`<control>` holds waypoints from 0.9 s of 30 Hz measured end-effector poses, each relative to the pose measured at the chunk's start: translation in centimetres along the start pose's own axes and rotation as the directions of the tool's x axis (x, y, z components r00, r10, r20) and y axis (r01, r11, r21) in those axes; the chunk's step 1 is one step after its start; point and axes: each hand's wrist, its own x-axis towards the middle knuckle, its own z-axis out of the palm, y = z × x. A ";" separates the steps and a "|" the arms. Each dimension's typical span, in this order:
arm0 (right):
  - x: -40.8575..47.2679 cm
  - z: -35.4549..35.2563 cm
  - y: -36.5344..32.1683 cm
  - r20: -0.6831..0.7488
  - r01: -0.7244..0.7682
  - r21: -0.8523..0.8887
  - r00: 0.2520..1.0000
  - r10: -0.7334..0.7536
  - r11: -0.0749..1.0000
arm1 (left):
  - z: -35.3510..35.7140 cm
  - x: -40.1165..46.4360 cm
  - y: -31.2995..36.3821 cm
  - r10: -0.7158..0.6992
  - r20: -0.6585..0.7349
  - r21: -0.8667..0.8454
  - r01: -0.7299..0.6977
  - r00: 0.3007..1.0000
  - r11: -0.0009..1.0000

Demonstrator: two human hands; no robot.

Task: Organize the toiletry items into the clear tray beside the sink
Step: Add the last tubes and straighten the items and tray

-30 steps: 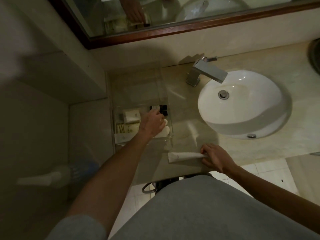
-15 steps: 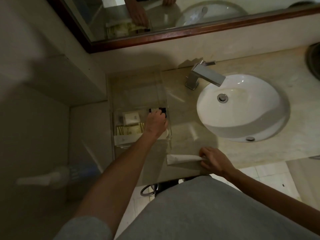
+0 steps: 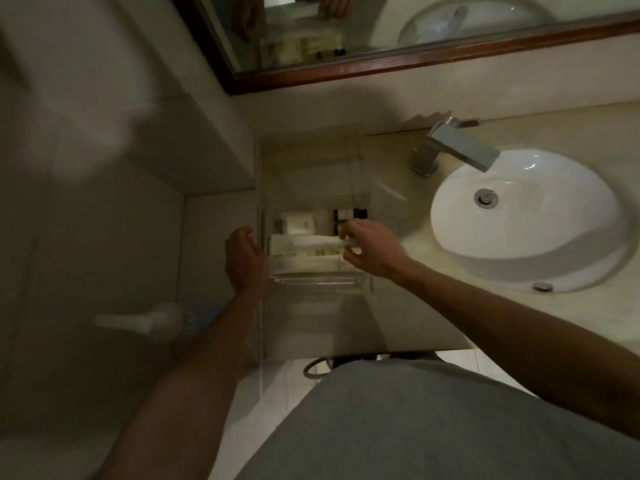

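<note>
Tube (image 3: 304, 242) lies left-right across the clear tray (image 3: 313, 280), your right hand (image 3: 372, 249) pinching its right end, left hand (image 3: 244, 259) open beside the tray's left wall.

Single head-worn view — wide-angle, looking forward and steeply down over countertop (image 3: 433, 327) from standing height. Close range: both forearms enter from bottom edge, grey shirt fills lower frame. Sink (image 3: 530, 220) at right, clear tray (image 3: 311, 282) at centre-left, mirror (image 3: 381, 29) along top edge. Edges bowed by lens; left side blurred — no second view to overlap.
</note>
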 end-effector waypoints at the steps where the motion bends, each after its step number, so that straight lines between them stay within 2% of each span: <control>1: 1.4 0.3 -0.8 0.042 -0.003 -0.018 0.999 0.003 1.000 | -0.4 0.0 -0.5 -0.033 -0.044 -0.030 0.031 0.999 0.999; 4: 4.0 1.9 -1.9 0.120 -0.003 -0.041 0.993 0.008 0.999 | -0.7 -0.5 -1.0 -0.057 -0.087 -0.050 0.052 0.995 0.997; 8: 4.6 3.6 -1.4 0.167 0.026 -0.193 0.986 0.007 0.981 | -0.1 -1.4 0.4 -0.036 0.064 0.024 0.035 0.997 0.999; 12: 3.1 4.0 0.0 0.034 -0.005 -0.236 0.999 0.013 0.972 | 0.8 -2.6 1.9 0.171 0.280 0.085 -0.202 0.945 0.976; 14: 1.7 4.3 0.4 -0.011 0.040 -0.262 0.999 -0.044 0.964 | 1.4 -3.1 1.9 0.280 0.386 0.083 -0.335 0.879 0.938; 17: -0.5 5.4 1.0 0.019 0.070 -0.318 0.998 -0.067 0.946 | 2.4 -4.2 1.2 0.347 0.520 0.130 -0.474 0.781 0.871; 20: -1.3 5.7 1.2 -0.027 0.019 -0.294 0.999 -0.028 0.956 | 2.3 -4.4 1.2 0.392 0.469 0.103 -0.490 0.791 0.866; 23: -1.2 5.2 1.0 -0.110 -0.077 -0.191 0.992 0.057 0.979 | 1.9 -3.8 2.2 0.439 0.401 0.040 -0.494 0.804 0.868; 25: -1.3 4.8 1.1 -0.141 -0.127 -0.128 0.984 0.109 0.984 | 1.7 -3.4 2.8 0.440 0.408 -0.002 -0.481 0.800 0.876; 27: -1.8 4.6 1.6 -0.142 -0.145 -0.095 0.981 0.131 0.985 | 1.6 -3.1 3.0 0.461 0.451 0.024 -0.526 0.764 0.850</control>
